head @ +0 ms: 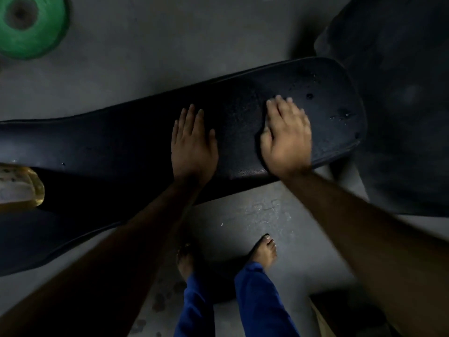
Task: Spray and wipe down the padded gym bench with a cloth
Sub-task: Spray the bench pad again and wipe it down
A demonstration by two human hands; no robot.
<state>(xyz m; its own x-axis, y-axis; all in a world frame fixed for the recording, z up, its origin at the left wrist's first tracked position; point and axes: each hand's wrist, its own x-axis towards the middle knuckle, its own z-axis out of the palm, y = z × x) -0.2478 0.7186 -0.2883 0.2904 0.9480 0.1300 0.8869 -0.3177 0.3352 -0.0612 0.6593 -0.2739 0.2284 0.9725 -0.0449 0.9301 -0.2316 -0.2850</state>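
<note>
My right grip (286, 139) lies palm down on the black padded gym desk (121, 144), fingers spread and nearly flat, pressing on a small pale cloth (266, 128) of which only a sliver shows at the thumb side; the rest is hidden under my palm, and the hand is blurred. Just beyond my right fingertips, toward the rounded end of the pad, small wet droplets (340, 115) sit on the black surface. My left grip (193, 144) rests beside it, apart from the right one, open and flat with the fingers together, holding nothing, its palm on the middle of the same pad. The pad runs across the view from the left edge up to the right, its grainy skin catching a little light between my two hands. At the left edge, against the near side of the pad, stands a translucent yellowish plastic bottle (20, 187), only partly in view. Below the pad my two bare feet (263, 250) stand on the grey concrete floor (303, 251), with blue trouser legs (257, 300) above them. Far off at the top left, a green round weight plate (36, 32) lies on the floor.
</note>
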